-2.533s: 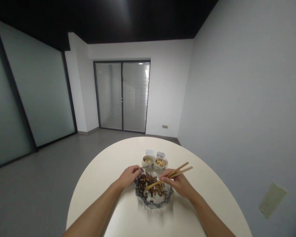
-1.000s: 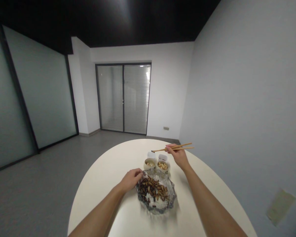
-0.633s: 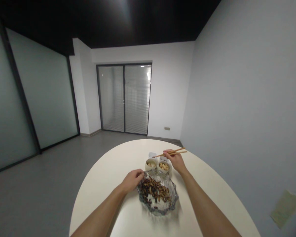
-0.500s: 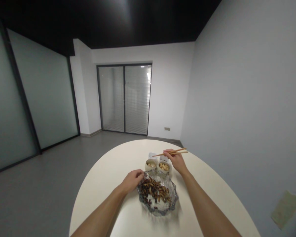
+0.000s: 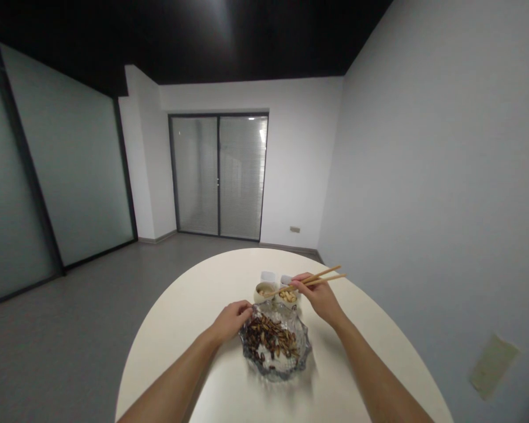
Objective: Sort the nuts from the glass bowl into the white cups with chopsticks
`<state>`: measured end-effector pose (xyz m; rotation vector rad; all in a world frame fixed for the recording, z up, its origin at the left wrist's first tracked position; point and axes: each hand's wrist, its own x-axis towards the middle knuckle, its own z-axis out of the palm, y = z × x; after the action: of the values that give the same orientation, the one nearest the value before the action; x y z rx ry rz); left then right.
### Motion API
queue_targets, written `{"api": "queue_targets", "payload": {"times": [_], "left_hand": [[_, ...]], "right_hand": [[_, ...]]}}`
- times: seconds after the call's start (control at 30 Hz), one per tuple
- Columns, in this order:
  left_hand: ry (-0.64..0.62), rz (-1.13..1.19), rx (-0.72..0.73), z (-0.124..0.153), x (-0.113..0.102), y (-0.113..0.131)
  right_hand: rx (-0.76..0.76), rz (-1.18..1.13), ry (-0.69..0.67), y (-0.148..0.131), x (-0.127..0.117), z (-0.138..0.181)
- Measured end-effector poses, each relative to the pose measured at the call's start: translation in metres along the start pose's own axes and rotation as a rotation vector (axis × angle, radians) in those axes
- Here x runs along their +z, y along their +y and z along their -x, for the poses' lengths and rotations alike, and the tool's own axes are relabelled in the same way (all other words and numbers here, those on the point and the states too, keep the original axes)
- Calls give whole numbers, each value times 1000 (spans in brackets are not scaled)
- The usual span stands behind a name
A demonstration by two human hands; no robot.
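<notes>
A scalloped glass bowl (image 5: 274,368) of dark and tan seeds sits on a round white table (image 5: 211,294). My left hand (image 5: 231,319) grips the bowl's left rim, fingers curled. My right hand (image 5: 318,296) is closed on a pair of wooden chopsticks (image 5: 311,280), whose tips reach left over two small cream cups behind the bowl. The left cup (image 5: 261,290) holds pale nuts; the right cup (image 5: 286,296) holds peanuts.
Two small white lids or containers (image 5: 268,275) lie behind the cups. A plain wall stands close on the right. Grey floor, frosted glass partitions and a blinded glass door lie beyond the table.
My right hand lifted the chopsticks out of the glass bowl, swung them high behind the cups, then lowered them so the tips point over the cups. My left hand stayed on the rim.
</notes>
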<state>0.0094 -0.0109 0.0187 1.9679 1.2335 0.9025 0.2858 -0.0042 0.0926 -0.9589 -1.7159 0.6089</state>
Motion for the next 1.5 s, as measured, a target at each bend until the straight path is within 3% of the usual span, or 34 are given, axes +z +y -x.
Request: {"api": "queue_targets", "payload": {"times": [0.23,0.73,1.5], "left_hand": [[4,-17,1,-1,1,-2],[-4,11,-12,-2,3,-2],[-6,-1,4,-2,1,-9]], "right_hand": [[48,-18,-133,2,4,37],[-8,3,-232,-6,12,44],[41,-133,-8,-2,2,37]]}}
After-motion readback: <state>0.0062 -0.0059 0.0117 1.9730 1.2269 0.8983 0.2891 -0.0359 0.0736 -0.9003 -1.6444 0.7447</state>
